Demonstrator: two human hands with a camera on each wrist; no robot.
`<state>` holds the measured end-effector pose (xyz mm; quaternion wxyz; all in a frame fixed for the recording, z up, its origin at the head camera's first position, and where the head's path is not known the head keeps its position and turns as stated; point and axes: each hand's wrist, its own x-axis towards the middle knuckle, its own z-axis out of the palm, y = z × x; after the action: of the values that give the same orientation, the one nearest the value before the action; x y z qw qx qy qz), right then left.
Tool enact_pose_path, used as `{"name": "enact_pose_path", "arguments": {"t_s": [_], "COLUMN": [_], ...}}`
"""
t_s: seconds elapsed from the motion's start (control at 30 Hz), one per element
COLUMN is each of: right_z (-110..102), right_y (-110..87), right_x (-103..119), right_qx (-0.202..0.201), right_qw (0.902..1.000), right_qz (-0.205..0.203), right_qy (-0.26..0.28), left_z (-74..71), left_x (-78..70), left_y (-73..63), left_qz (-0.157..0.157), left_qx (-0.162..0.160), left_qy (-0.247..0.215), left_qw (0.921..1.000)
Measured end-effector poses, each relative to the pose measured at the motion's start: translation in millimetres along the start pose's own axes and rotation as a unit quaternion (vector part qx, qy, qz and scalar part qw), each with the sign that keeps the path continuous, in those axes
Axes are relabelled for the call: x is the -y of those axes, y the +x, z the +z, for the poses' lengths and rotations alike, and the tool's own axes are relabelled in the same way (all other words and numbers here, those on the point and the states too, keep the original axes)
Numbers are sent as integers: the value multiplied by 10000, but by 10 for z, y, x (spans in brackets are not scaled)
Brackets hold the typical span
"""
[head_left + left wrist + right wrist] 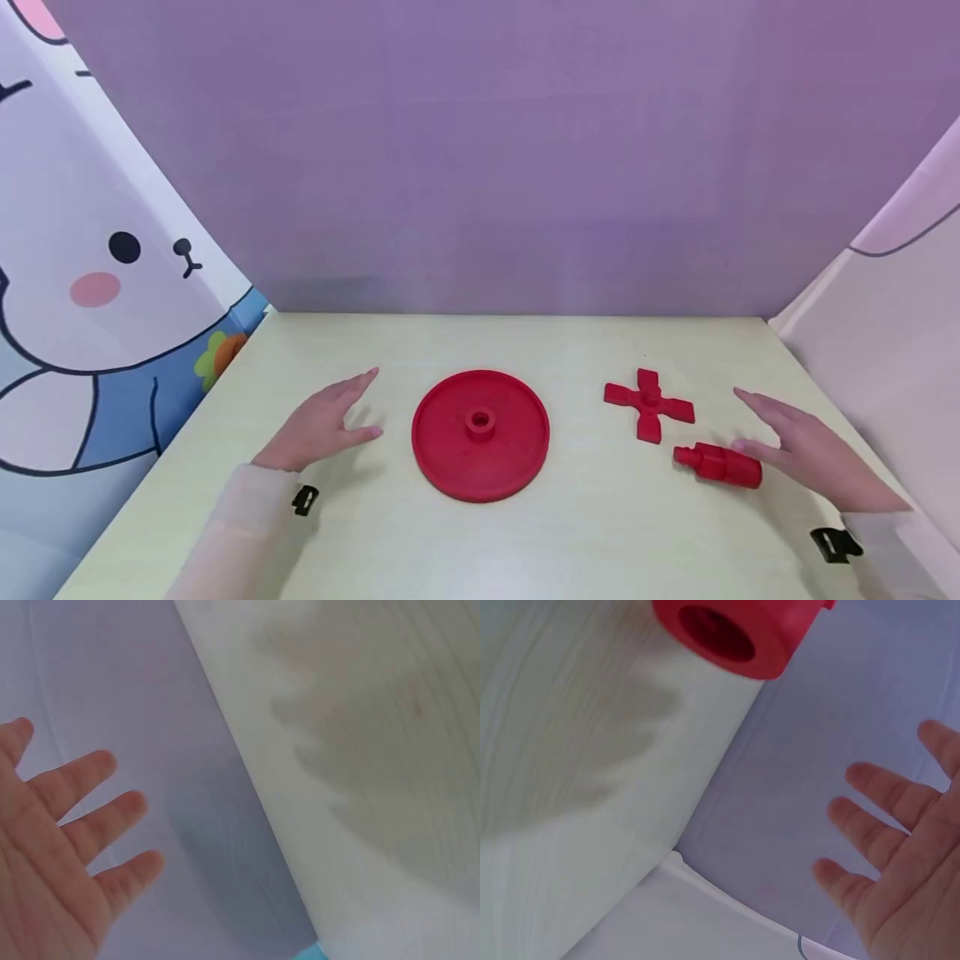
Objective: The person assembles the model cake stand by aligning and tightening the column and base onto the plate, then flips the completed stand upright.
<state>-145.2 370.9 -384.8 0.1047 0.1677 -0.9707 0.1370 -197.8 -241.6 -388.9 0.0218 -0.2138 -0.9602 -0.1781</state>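
A round red disc (pixel 450 454) with a raised rim and a hollow hub at its centre lies mid-table. Left of it, my left hand (pixel 322 423) hovers with fingers spread and nothing in it; the left wrist view shows its fingers (pixel 90 825) apart. A flat red four-armed cross (pixel 649 405) lies to the disc's right. Below the cross, a red stepped cylinder (pixel 723 467) rests on its side, its narrow end toward the disc. My right hand (pixel 813 454) is beside it, thumb overlapping its wide end in the head view. The right wrist view shows that hollow end (pixel 742 645) near the spread fingers.
The pale wooden table (pixel 337 550) ends at a purple back panel (pixel 525 167). A cartoon-printed sheet (pixel 112 333) walls the left side, and a pale sheet (pixel 885 333) the right. Black clips (pixel 835 546) sit at both wrists.
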Motion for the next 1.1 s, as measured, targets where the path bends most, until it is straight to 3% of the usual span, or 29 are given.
{"name": "enact_pose_path", "arguments": {"t_s": [0.33, 0.43, 0.57, 0.67, 0.77, 0.9, 1.1], "right_z": [3, 21, 57, 87, 100, 101, 139], "right_y": [-22, -22, -24, -19, -16, -16, -14], "right_x": [86, 107, 130, 130, 116, 83, 37], "right_qx": [227, 369, 734, 1042, 1219, 1317, 1336], "right_qw": [9985, 9967, 9923, 9876, 9849, 9836, 9819], "right_qz": [109, 221, 466, 661, 763, 786, 808], "right_qy": [485, 681, 883, 971, 964, 953, 1071], "left_z": [55, 61, 85, 113, 157, 213, 274], "left_x": [-135, -157, -185, -199, -208, -221, -216], "left_y": [47, 76, 116, 140, 176, 229, 277], "left_qz": [-57, -244, -468, -581, -652, -737, -858], "left_qx": [512, 835, 1346, 1564, 1672, 1809, 1967], "left_qy": [-771, -1419, -2180, -2447, -2560, -2711, -3121], "left_qw": [9957, 9860, 9655, 9551, 9499, 9425, 9255]}}
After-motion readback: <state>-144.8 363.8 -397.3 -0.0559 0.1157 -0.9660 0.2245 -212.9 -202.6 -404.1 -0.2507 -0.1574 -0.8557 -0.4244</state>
